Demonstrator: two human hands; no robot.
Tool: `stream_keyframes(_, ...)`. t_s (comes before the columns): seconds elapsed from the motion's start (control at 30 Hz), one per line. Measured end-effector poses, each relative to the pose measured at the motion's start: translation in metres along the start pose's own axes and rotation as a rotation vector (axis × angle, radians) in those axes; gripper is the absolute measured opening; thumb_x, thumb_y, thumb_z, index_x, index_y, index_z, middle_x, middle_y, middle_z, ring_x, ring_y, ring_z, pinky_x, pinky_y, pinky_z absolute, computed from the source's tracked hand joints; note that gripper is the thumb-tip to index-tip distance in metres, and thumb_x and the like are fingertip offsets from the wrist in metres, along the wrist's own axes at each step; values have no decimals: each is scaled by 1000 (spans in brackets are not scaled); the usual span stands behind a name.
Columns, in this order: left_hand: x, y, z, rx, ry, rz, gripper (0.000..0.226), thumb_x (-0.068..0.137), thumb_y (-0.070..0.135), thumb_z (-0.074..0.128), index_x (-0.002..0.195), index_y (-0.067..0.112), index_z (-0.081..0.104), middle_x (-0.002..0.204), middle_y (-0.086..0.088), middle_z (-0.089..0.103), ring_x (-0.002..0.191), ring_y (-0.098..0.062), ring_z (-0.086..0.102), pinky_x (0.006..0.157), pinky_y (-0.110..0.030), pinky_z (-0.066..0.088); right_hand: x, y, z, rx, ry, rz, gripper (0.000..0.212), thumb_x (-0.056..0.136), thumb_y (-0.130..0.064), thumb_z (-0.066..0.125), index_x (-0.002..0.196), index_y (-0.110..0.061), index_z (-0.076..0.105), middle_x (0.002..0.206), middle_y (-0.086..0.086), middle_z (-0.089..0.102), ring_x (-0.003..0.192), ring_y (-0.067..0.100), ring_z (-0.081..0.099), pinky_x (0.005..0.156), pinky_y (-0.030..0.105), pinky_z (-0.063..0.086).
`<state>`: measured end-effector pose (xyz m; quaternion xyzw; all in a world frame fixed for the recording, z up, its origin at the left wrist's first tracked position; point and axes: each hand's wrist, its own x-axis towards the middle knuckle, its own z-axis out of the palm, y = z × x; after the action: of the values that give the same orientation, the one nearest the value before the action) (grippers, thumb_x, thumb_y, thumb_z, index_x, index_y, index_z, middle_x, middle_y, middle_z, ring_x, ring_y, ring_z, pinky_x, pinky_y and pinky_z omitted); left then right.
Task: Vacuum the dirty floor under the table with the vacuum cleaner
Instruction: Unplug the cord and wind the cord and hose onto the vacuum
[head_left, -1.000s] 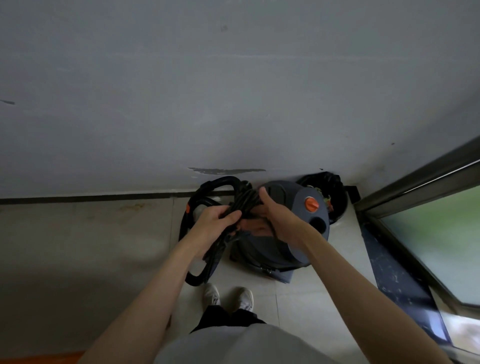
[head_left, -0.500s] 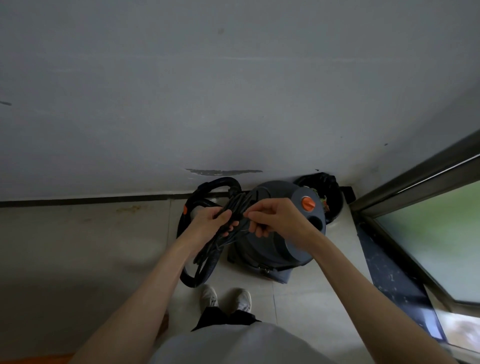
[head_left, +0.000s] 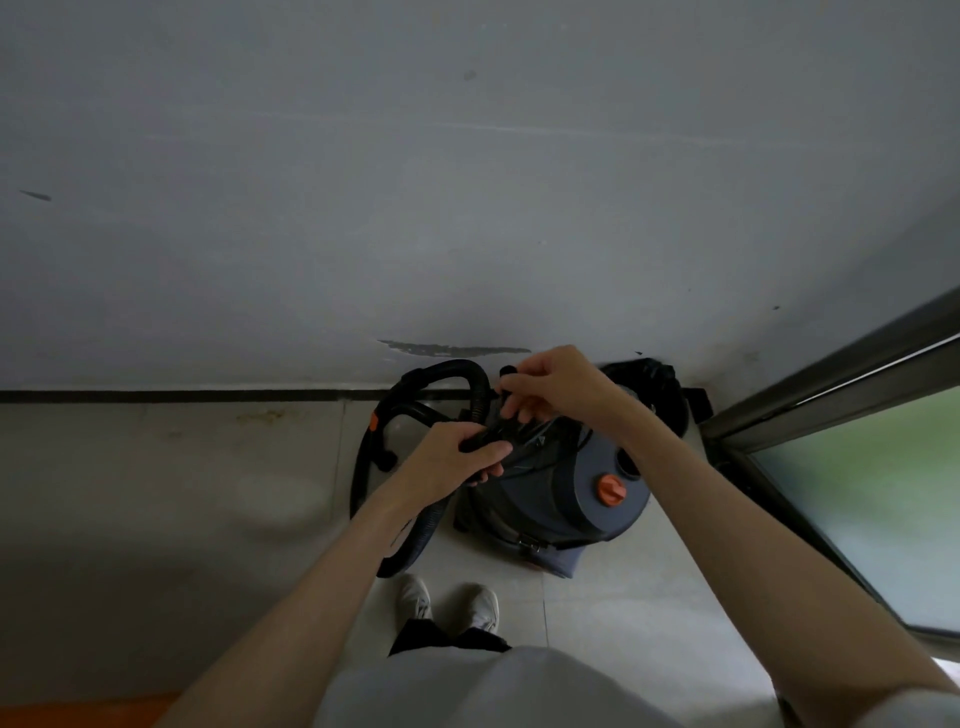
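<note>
The grey wall (head_left: 467, 182) fills most of the view and meets the pale tiled floor (head_left: 623, 613) at a dark skirting line; a glass door with a dark frame (head_left: 831, 384) closes the corner on the right. The vacuum cleaner (head_left: 550, 499), a blue-grey canister with an orange knob (head_left: 610, 489), stands in that corner against the wall, its black hose (head_left: 415, 384) looped on the floor just to its left. A black bin (head_left: 660, 389) sits behind it, close to the door frame. Compared with a second ago, the right hand (head_left: 561, 387) has risen from the bundle to above the canister top and now pinches a black end of the power cord (head_left: 506, 434), probably the plug, though it is too small to be sure. The left hand (head_left: 447, 460) still grips the coiled bundle of cord against the canister's top edge. This suggests the cord is being unwound, so the task is at its very start: the machine is not yet plugged in, and no table shows in view. The hose loop lies beside the person's shoes (head_left: 449, 603) and could snag a foot or the cord when the canister is pulled out of the tight corner.
</note>
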<state>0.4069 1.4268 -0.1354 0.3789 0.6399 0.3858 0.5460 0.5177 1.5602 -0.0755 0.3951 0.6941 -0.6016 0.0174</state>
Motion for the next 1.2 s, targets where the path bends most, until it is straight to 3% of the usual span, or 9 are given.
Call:
stream_keyframes(0.17, -1, 1, 3, 4, 40, 14, 21, 89, 21, 61, 70, 11, 62, 57, 4, 63, 52, -9, 54, 54, -18, 44, 11, -2, 3, -177, 117, 8, 26, 89, -23, 66, 86, 2, 73, 53, -4, 57, 44, 4, 44, 50, 14, 39)
stream_keyframes(0.43, 3, 8, 5, 36, 116, -20, 29, 88, 32, 61, 72, 8, 61, 57, -2, 63, 46, -5, 53, 51, -18, 43, 14, -4, 7, 6, 143, 53, 18, 88, -20, 67, 73, -11, 71, 55, -5, 63, 53, 5, 53, 57, 15, 45)
stream_keyframes(0.73, -1, 15, 9, -164, 216, 41, 12, 92, 14, 56, 104, 14, 52, 67, -6, 63, 48, -7, 60, 47, -20, 46, 7, 2, 12, 158, 189, -33, 19, 95, -17, 56, 82, -14, 68, 63, -8, 68, 54, 0, 61, 54, 13, 46)
stream_keyframes(0.83, -3, 16, 7, -239, 254, 10, 8, 94, 11, 52, 102, 8, 51, 67, -11, 64, 43, -7, 58, 45, -19, 46, -5, 18, 15, 232, 417, 120, 39, 97, -32, 52, 68, -10, 65, 48, -4, 62, 43, 6, 56, 49, 20, 45)
stream_keyframes(0.9, -3, 17, 7, -266, 253, 1, 7, 95, 11, 50, 100, 6, 51, 69, -13, 64, 46, -8, 61, 46, -19, 49, -13, 34, 22, 220, 440, 328, 52, 94, -47, 50, 66, -6, 64, 46, -1, 60, 45, 12, 54, 48, 22, 45)
stream_keyframes(0.97, -4, 17, 8, -259, 229, 6, 8, 95, 11, 50, 99, 4, 52, 70, -13, 65, 50, -11, 64, 49, -21, 52, -16, 45, 31, 469, 312, 477, 58, 89, -56, 52, 81, -1, 67, 67, 8, 67, 60, 17, 60, 53, 23, 49)
stream_keyframes(1.03, -4, 16, 9, -190, 185, 6, 15, 95, 13, 50, 101, 0, 54, 74, -17, 67, 57, -21, 66, 57, -29, 56, -11, 49, 35, 898, 132, 456, 63, 89, -58, 49, 101, 1, 64, 92, 14, 68, 78, 23, 64, 64, 29, 50)
stream_keyframes(1.1, -4, 16, 10, -149, 123, 3, 19, 96, 13, 50, 102, -4, 54, 76, -19, 68, 62, -26, 66, 62, -32, 56, -4, 46, 35, 1160, -47, 369, 65, 93, -60, 39, 108, -1, 61, 95, 14, 67, 76, 26, 63, 63, 34, 44)
stream_keyframes(1.2, -8, 17, 8, -142, 79, 15, 13, 95, 10, 50, 99, -1, 55, 76, -18, 68, 62, -21, 68, 62, -27, 56, 11, 43, 37, 1406, -49, 398, 44, 93, -43, 51, 100, -2, 63, 83, 12, 67, 79, 25, 61, 70, 38, 48)
